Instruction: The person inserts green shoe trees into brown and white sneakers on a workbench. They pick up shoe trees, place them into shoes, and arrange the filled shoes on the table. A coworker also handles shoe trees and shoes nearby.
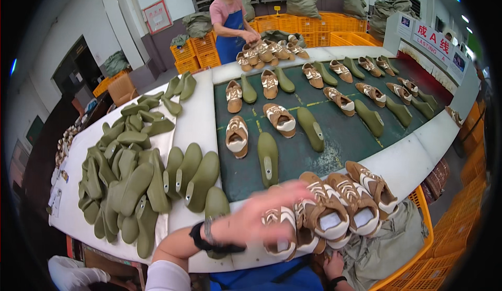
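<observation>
Worn on the head, the left of two side-by-side fisheye cameras looks down and ahead over a broad white-edged worktable with a dark green top (340, 134), viewed from its near side. The bare left hand with a dark wristband (261, 220) looms close to the lens, while the bare right hand (333, 266) sits at the near edge. The wide view reaches stacked orange plastic crates (290, 24) on the far side, bending straight edges toward its dark, rounded rim.
</observation>
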